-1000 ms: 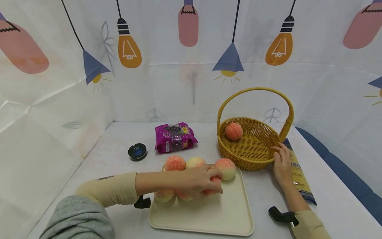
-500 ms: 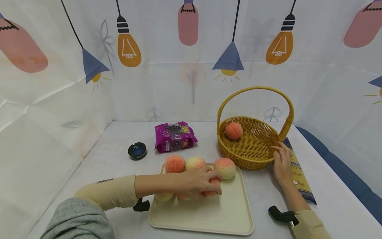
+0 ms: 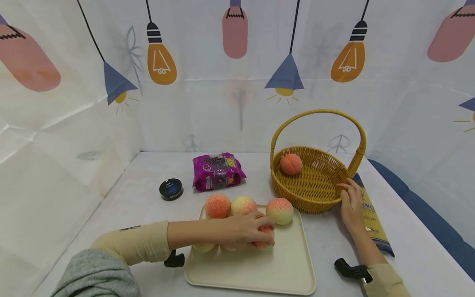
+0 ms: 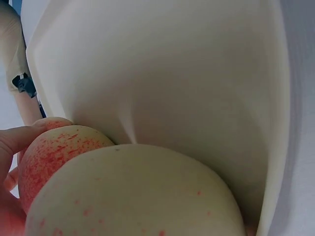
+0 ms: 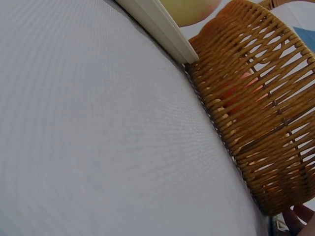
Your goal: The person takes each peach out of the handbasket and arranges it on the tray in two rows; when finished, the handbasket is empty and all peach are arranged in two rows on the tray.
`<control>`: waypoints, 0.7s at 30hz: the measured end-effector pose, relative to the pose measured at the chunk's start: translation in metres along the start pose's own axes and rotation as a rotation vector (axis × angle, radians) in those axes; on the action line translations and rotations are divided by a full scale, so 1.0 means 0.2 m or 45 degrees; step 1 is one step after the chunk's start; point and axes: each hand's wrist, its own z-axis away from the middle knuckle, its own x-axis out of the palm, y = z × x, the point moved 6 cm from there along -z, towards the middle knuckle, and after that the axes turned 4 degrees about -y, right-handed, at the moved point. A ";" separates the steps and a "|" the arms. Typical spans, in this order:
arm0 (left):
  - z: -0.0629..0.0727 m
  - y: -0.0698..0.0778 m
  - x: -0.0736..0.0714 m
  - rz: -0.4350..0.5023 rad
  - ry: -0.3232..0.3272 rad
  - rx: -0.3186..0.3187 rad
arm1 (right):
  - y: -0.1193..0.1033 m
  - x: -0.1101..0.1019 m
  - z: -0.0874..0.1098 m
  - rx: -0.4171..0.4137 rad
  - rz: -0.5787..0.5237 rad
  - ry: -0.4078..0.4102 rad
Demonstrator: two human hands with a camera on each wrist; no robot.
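Note:
My left hand [image 3: 241, 230] reaches over a cream tray [image 3: 259, 274] and grips a red-speckled peach [image 3: 265, 229] in its middle. More peaches, pale with red speckles, sit along the tray's far side and under the forearm, partly hidden. In the left wrist view, a pale peach [image 4: 133, 191] fills the foreground, with fingers [image 4: 17, 138] beyond it round the speckled one. At the right, my right hand [image 3: 351, 208] holds the rim of a brown wicker basket [image 3: 311, 202], fingertips over the edge. One pink peach [image 3: 291, 164] lies inside the basket.
Behind the tray lie a purple grape-printed packet [image 3: 218, 171] and a round dark tin [image 3: 171, 189]. A yellow and blue packet [image 3: 372, 222] lies beside the right hand. The basket's tall handle [image 3: 323, 111] arches upward. A printed white sheet hangs behind the table.
My left hand's fingers have closed further round the peach, and the hand has shifted very slightly. The right hand and basket have stayed in place.

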 end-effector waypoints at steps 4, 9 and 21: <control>0.00 0.00 -0.01 -0.056 0.009 -0.012 | 0.00 0.00 0.00 0.006 0.010 -0.007; 0.00 0.00 -0.03 -0.066 -0.002 -0.036 | 0.01 0.00 0.00 0.021 0.012 -0.017; -0.04 -0.02 -0.12 -0.095 0.026 -0.117 | 0.00 -0.01 0.00 0.012 0.010 -0.015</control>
